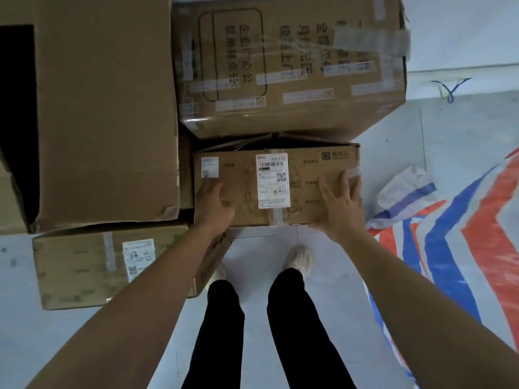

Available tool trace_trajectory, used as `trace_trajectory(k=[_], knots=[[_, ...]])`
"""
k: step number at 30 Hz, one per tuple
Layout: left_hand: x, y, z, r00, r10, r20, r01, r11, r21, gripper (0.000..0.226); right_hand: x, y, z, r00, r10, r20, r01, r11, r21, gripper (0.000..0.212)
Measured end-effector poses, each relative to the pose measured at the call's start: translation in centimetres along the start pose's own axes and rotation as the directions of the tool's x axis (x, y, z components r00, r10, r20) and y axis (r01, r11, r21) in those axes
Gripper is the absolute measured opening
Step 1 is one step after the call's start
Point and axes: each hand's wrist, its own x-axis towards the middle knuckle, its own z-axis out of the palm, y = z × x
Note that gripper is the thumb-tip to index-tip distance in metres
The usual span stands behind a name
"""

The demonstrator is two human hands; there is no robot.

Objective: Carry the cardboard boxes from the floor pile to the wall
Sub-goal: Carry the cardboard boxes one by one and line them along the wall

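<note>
Now the person is bending over a small box, which is lying in the middle of the frame. It is just below a printed box and just right of a big box. Its long axis is running from left to right across the frame, so one short end is facing each arm.

The left grip is resting on the left part of the face turned to the camera, close to the left end. Its fingers are blurred, so I cannot tell whether they are curling round the edge or lying flat. The right grip is pressing on the right part with fingers straight and spread, released and not clenched, and the fingertips are reaching almost to the right end. Both grips are touching the box at about the same height in the frame, so neither is nearer.

I cannot tell if the box is standing on the floor or is already raised a little. The white wall is showing at the upper right, behind the printed box.

I am judging that the coming move is depending on both grips squeezing along that left-right axis. The flaps at the upper edge are looking loose, so holding under the lower edge is seeming safer.
</note>
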Motion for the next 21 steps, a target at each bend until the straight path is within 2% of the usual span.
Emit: trace_trajectory(k=[3,5,7,9,12,17,21], knots=[[-0.3,-0.2,0.4,0.998,0.059,0.024,-0.060,0.997,0.057,0.054,0.4,-0.1,-1.1,1.000,-0.020,-0.009,0.020,0.998,-0.067,0.110],[-1.1,0.6,0.1,0.997,0.072,-0.003,-0.072,0.997,-0.009,0.044,0.0,-0.9,-1.7,1.000,0.004,0.013,-0.004,0.999,-0.032,0.101],[-2.6,2.2,-0.8,0.990,0.125,-0.069,-0.130,0.989,-0.077,0.036,-1.0,-2.4,-3.1,0.998,0.027,-0.050,-0.019,0.988,0.151,0.081],[-4.8,4.3,-2.5,0.971,0.206,-0.123,-0.222,0.966,-0.135,0.041,-2.5,-3.7,-5.6,0.985,0.089,-0.149,-0.033,0.939,0.343,0.060],[-7.6,7.4,-5.3,0.932,0.311,-0.188,-0.353,0.896,-0.270,0.048,-5.1,-5.0,-10.5,0.945,0.152,-0.290,0.003,0.882,0.472,0.039],[-13.6,13.3,-12.8,0.805,0.543,-0.238,-0.593,0.734,-0.330,0.054,-12.7,-5.9,-18.9,0.830,0.314,-0.461,0.030,0.800,0.600,0.039],[-18.8,15.2,-16.9,0.653,0.729,-0.207,-0.752,0.588,-0.298,0.059,-21.1,-7.2,-21.9,0.713,0.446,-0.542,0.034,0.749,0.661,0.037]])
